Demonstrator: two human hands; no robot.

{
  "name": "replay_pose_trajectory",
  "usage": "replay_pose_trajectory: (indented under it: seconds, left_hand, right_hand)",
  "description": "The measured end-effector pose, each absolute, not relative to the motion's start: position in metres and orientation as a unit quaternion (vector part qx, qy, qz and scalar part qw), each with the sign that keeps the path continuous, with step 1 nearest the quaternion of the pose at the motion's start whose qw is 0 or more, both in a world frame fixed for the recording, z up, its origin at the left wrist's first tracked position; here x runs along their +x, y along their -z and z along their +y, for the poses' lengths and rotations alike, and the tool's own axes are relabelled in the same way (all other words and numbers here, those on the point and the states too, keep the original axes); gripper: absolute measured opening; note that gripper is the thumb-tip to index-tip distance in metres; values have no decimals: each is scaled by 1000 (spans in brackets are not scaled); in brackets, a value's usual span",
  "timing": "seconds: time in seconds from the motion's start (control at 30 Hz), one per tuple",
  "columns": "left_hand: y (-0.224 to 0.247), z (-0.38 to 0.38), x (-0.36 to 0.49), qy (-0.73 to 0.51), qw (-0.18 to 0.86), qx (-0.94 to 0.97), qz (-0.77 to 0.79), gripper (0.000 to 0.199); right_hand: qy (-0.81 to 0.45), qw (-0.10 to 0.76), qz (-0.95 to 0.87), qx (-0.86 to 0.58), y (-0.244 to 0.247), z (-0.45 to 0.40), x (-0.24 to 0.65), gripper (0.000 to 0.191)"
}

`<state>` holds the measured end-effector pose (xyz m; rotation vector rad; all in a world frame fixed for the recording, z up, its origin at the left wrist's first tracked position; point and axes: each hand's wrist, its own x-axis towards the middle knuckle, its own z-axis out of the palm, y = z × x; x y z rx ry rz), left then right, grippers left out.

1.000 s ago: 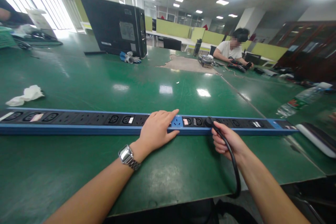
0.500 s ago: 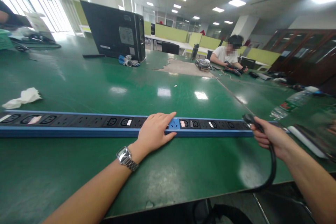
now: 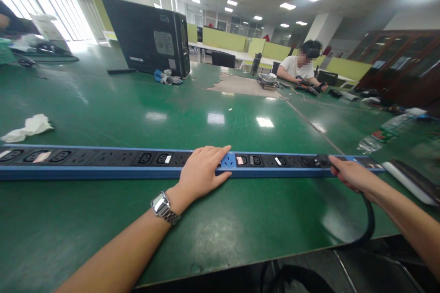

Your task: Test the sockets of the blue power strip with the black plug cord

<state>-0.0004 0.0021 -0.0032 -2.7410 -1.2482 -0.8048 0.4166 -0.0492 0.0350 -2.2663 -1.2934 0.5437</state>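
A long blue power strip (image 3: 113, 173) with black sockets lies across the green table. My left hand (image 3: 203, 168), with a metal watch on the wrist, spans the middle of it beside a blue socket, thumb on the near side and fingers over the top. Toward the strip's right end, my right hand (image 3: 349, 171) is closed on a black plug (image 3: 322, 160), prongs pointing left. The plug is at the sockets there; whether it touches them I cannot tell. Its thick black cable (image 3: 370, 219) hangs down from my hand past the table edge.
A black computer case (image 3: 144, 39) stands at the back left, with gloves (image 3: 167, 77) before it. Crumpled tissue (image 3: 29, 128) lies left, a plastic bottle (image 3: 388, 132) right. Near the strip's right end is a dark and white object (image 3: 410, 182). A co-worker (image 3: 300, 66) sits across the table.
My right hand has lowered the plug onto the strip's right part, turning it so the prongs point left. My left hand has stayed in place on the strip.
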Motion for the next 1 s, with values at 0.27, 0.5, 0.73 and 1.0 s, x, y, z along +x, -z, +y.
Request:
replay_pose_trajectory:
  seconds: [0.27,0.5,0.73,1.0]
  left_hand:
    - [4,2,-1,264,7,-880,-396,62]
    - [3,2,-2,271,1,-875,-401,64]
    - [2,-6,7,353,-29,-863,-360,84]
    - [-8,-1,-40,465,20,-749,-471,41]
  right_hand:
    - [-46,40,-588,-807,-22,-44,419,52]
    - [-48,44,-562,-825,-47,-41,417,53]
    - [-208,249,-649,-689,-79,-40,259,44]
    - [-339,407,-677,-511,-67,-62,174,25]
